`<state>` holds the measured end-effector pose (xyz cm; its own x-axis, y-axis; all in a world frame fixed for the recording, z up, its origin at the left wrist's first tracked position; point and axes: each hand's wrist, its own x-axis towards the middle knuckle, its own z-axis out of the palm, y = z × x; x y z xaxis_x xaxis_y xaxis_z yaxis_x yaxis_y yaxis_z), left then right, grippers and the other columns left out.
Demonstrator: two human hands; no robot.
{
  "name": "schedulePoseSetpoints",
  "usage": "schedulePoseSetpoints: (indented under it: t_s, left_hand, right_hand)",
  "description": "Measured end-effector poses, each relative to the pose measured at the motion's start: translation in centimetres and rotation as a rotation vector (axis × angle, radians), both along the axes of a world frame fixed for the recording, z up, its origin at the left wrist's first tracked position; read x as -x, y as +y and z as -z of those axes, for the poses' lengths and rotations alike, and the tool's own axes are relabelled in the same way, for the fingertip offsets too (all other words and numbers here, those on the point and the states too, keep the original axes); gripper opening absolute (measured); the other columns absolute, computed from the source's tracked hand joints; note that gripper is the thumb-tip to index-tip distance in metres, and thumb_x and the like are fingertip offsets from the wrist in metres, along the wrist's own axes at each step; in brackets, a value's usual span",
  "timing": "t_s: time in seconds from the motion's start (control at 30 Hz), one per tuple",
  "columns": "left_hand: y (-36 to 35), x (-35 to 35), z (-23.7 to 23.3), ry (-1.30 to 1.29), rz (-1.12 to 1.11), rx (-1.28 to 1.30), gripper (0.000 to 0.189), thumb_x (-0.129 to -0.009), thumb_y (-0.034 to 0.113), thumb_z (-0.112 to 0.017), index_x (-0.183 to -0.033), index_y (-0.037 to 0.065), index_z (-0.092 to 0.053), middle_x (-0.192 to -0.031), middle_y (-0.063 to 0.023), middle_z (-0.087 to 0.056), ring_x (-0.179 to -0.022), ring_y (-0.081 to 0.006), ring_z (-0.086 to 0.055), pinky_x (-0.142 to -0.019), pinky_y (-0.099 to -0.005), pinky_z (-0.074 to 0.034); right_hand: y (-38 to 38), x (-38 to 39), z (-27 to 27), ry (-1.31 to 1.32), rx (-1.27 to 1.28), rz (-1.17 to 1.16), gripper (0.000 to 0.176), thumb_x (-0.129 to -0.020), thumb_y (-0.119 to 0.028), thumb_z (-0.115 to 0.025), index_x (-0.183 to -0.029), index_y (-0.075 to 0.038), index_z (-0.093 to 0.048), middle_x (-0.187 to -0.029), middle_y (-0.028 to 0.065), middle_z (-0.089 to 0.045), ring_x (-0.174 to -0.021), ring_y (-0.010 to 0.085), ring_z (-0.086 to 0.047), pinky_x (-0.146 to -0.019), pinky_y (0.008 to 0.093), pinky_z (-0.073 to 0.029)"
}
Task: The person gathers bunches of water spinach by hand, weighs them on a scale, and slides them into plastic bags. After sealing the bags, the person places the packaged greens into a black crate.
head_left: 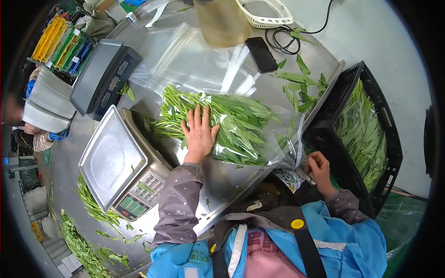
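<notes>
A clear plastic bag of leafy greens (241,125) lies on the metal table, stems to the left and leaves to the right. My left hand (200,134) rests flat on top of it, fingers spread over the stems and leaves. The bag's loose right end (289,150) reaches towards the table edge, with a narrow pale strip (300,139) beside it. Close to that end, my right hand (319,170) is closed, its fingers curled together. What it pinches, if anything, is too small to make out.
Left of the bag stand a scale (116,162) and a second grey scale (104,81). Flat plastic bags (185,60), a phone (262,54) and a white basket (266,21) lie behind. A black crate (391,125) holding bagged greens stands right; loose greens (76,241) lie lower left.
</notes>
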<state>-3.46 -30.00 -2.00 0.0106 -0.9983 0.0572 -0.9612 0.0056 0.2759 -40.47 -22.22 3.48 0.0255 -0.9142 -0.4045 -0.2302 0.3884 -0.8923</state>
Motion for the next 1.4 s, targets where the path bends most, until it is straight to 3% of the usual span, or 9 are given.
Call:
schedulePoseSetpoints:
  t_s: [0.23, 0.4, 0.67, 0.73, 0.9, 1.0, 1.07, 1.2, 1.4]
  left_hand:
    - [3.9, 7.7, -8.1, 0.522, 0.216, 0.224, 0.042, -0.071, 0.012, -0.064, -0.110, 0.002, -0.049, -0.104, -0.0154, -0.050, -0.098, -0.0328, -0.046, -0.084, -0.0412, -0.037]
    - [6.6, 15.0, -10.0, 0.688, 0.358, -0.028, 0.058, -0.075, 0.027, -0.064, -0.121, 0.003, -0.037, -0.075, -0.0144, -0.058, -0.064, -0.0320, -0.060, -0.055, -0.0386, -0.049]
    - [7.7, 14.7, -9.1, 0.599, 0.352, 0.060, 0.042, -0.077, 0.008, -0.054, -0.116, 0.004, -0.042, -0.070, -0.0125, -0.057, -0.061, -0.0289, -0.059, -0.048, -0.0376, -0.046]
    - [7.9, 14.9, -9.2, 0.643, 0.327, 0.137, 0.039, -0.076, 0.006, -0.054, -0.115, 0.004, -0.044, -0.068, -0.0118, -0.056, -0.060, -0.0289, -0.059, -0.049, -0.0372, -0.046]
    - [8.4, 14.8, -9.9, 0.823, 0.329, 0.317, 0.036, -0.074, 0.004, -0.056, -0.110, 0.004, -0.048, -0.069, -0.0108, -0.054, -0.059, -0.0278, -0.058, -0.053, -0.0362, -0.047]
    - [8.2, 14.1, -10.8, 0.789, 0.364, 0.379, 0.037, -0.070, 0.003, -0.056, -0.106, 0.003, -0.052, -0.069, -0.0091, -0.052, -0.060, -0.0257, -0.057, -0.054, -0.0349, -0.047]
    - [8.3, 14.0, -11.0, 0.819, 0.411, 0.434, 0.038, -0.066, 0.003, -0.057, -0.104, 0.002, -0.053, -0.068, -0.0076, -0.050, -0.060, -0.0232, -0.056, -0.054, -0.0332, -0.047]
    - [8.4, 13.9, -10.8, 0.825, 0.493, 0.494, 0.040, -0.064, 0.005, -0.058, -0.103, 0.001, -0.054, -0.069, -0.0062, -0.049, -0.061, -0.0208, -0.055, -0.055, -0.0311, -0.047]
    - [8.5, 14.0, -10.5, 0.855, 0.552, 0.497, 0.035, -0.069, 0.008, -0.055, -0.103, 0.000, -0.054, -0.072, -0.0069, -0.049, -0.062, -0.0201, -0.055, -0.054, -0.0299, -0.047]
  right_hand:
    - [-3.3, -2.4, -0.2, -0.424, -0.391, 0.026, 0.029, -0.084, -0.014, -0.052, -0.110, -0.001, -0.053, -0.089, 0.0058, -0.061, -0.065, 0.0093, -0.053, -0.051, 0.0213, -0.040]
    - [-4.1, -3.9, -2.6, -0.413, -0.353, -0.227, 0.026, -0.084, -0.009, -0.050, -0.109, 0.000, -0.053, -0.083, 0.0052, -0.060, -0.052, 0.0057, -0.049, -0.040, 0.0156, -0.032]
    - [-5.9, -4.9, -1.7, -0.180, -0.276, -0.490, 0.013, -0.080, -0.005, -0.052, -0.088, 0.001, -0.061, -0.073, 0.0040, -0.059, -0.059, 0.0065, -0.053, -0.049, 0.0182, -0.039]
    - [-6.5, -6.7, -1.4, -0.047, 0.202, -0.614, 0.015, -0.080, -0.005, -0.053, -0.088, 0.002, -0.063, -0.078, 0.0054, -0.061, -0.069, 0.0115, -0.057, -0.060, 0.0231, -0.045]
    - [-8.4, -12.6, -0.7, -0.170, 0.141, -0.887, 0.034, -0.084, -0.006, -0.051, -0.117, 0.001, -0.047, -0.088, 0.0079, -0.061, -0.075, 0.0139, -0.057, -0.069, 0.0263, -0.044]
    - [-8.9, -16.9, -3.3, -0.313, -0.153, -0.601, 0.042, -0.085, -0.003, -0.049, -0.125, -0.001, -0.037, -0.097, 0.0091, -0.057, -0.080, 0.0155, -0.055, -0.073, 0.0281, -0.044]
    - [-9.4, -19.1, -2.2, -0.842, -0.164, -0.257, 0.039, -0.085, -0.001, -0.047, -0.123, -0.001, -0.038, -0.103, 0.0095, -0.052, -0.086, 0.0167, -0.053, -0.074, 0.0295, -0.044]
    - [-11.3, -22.3, -0.6, -0.746, -0.050, -0.211, 0.032, -0.084, -0.002, -0.050, -0.115, 0.001, -0.045, -0.105, 0.0102, -0.050, -0.095, 0.0176, -0.051, -0.077, 0.0311, -0.045]
    - [-13.8, -24.7, 1.8, -0.126, 0.122, -0.415, 0.027, -0.085, -0.015, -0.055, -0.103, 0.005, -0.052, -0.076, 0.0063, -0.059, -0.055, 0.0118, -0.056, -0.044, 0.0224, -0.043]
